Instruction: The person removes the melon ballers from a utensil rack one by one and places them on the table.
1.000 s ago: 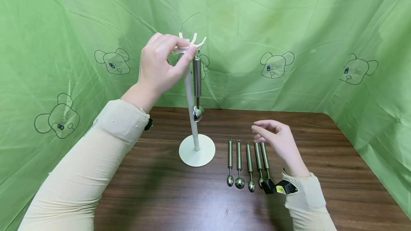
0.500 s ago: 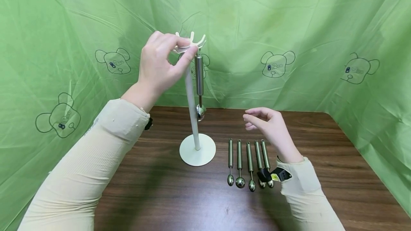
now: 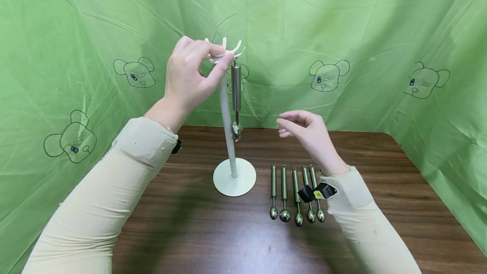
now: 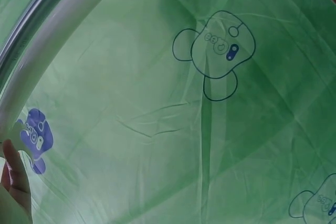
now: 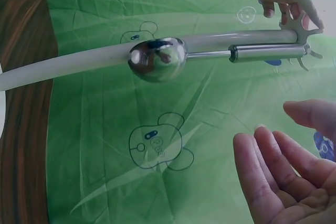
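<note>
My left hand [image 3: 190,69] pinches the hooked top [image 3: 233,49] of a white stand [image 3: 228,132] between thumb and fingers. One small steel scoop [image 3: 236,90] hangs by its handle end from a hook, bowl down beside the pole. In the right wrist view that scoop [image 5: 247,53] hangs alongside the pole, its round bowl shiny. My right hand [image 3: 307,134], fingers loosely bent and thumb apart, hovers to the right of the stand, holding nothing. The left wrist view catches only part of my left hand [image 4: 17,179] beside the pole [image 4: 58,30].
Several similar steel scoops [image 3: 284,185] lie in a row on the brown wooden table [image 3: 190,231], handles pointing away from me. The stand's round white base [image 3: 243,187] is left of them. Green cloth [image 3: 281,20] with printed bear heads encloses the back and sides.
My right hand has risen and moved left, away from the row of scoops. The hooked top has turned a little under my left hand, and the hanging scoop has shifted slightly.
</note>
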### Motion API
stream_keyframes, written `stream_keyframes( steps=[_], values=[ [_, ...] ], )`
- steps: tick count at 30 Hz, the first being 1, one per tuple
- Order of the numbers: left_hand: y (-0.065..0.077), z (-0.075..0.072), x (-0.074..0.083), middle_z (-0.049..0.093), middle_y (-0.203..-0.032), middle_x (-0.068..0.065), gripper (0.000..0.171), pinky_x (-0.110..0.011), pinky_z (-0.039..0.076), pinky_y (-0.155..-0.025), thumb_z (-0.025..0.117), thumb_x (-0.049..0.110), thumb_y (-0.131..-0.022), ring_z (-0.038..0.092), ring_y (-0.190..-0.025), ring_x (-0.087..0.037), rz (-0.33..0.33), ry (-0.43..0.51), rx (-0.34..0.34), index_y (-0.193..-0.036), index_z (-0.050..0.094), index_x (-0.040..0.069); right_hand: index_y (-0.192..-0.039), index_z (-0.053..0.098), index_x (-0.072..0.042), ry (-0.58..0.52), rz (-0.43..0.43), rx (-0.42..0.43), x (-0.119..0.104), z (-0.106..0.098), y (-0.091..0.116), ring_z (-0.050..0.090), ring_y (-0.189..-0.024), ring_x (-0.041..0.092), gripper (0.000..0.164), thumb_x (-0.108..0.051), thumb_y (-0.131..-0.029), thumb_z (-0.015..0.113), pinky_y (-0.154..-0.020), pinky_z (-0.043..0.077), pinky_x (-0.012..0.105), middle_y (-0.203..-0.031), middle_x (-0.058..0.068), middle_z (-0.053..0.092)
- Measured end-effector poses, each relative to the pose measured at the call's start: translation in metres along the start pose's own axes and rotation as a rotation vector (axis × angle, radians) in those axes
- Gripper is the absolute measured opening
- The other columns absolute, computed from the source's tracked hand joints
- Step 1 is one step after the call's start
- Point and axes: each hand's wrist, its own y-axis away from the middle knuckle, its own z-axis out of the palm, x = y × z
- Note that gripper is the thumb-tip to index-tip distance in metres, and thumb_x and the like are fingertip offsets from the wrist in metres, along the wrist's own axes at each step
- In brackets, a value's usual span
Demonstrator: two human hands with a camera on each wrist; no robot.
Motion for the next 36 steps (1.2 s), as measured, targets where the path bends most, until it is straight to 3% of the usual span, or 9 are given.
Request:
stream_keyframes(
  steps=[6, 15, 28, 36],
  values=[
    [0.001, 0.002, -0.001, 0.077, -0.091, -0.008, 0.029, -0.033, 0.043, -0.072, 0.062, 0.033, -0.096, 0.055, -0.077, -0.028, 0.004, 0.003, 0.01, -0.092, 0.073, 0.006, -0.117, 0.067, -0.001, -0.029, -0.036, -0.018, -0.008, 0.006, -0.01, 0.072, -0.082, 0.017, 0.032, -0.021, -0.092, 0.07, -0.084, 0.059, 0.033, -0.096, -0.002, 0.073],
    [0.003, 0.002, 0.001, 0.076, -0.098, -0.008, 0.029, -0.025, 0.054, -0.066, 0.062, 0.031, -0.097, 0.064, -0.09, -0.025, -0.026, 0.029, 0.011, -0.094, 0.074, 0.005, -0.115, 0.067, 0.002, -0.107, -0.108, -0.048, -0.019, 0.019, -0.025, 0.072, -0.086, 0.023, 0.029, -0.015, -0.092, 0.069, -0.083, 0.06, 0.037, -0.098, 0.008, 0.074],
    [0.003, 0.003, -0.002, 0.076, -0.092, -0.009, 0.028, -0.026, 0.047, -0.065, 0.062, 0.031, -0.096, 0.059, -0.076, -0.026, -0.013, 0.024, 0.019, -0.094, 0.074, 0.006, -0.12, 0.064, 0.006, -0.182, -0.158, -0.098, -0.03, 0.04, -0.047, 0.072, -0.083, 0.013, 0.031, -0.006, -0.092, 0.066, -0.086, 0.059, 0.034, -0.099, 0.003, 0.074],
    [0.002, 0.003, -0.002, 0.077, -0.093, -0.009, 0.028, -0.026, 0.044, -0.066, 0.062, 0.032, -0.096, 0.057, -0.075, -0.026, -0.012, 0.028, 0.028, -0.092, 0.074, 0.007, -0.124, 0.061, 0.009, -0.191, -0.133, -0.125, -0.031, 0.055, -0.057, 0.071, -0.087, 0.011, 0.036, -0.006, -0.092, 0.066, -0.091, 0.058, 0.035, -0.113, 0.015, 0.071]
  ],
)
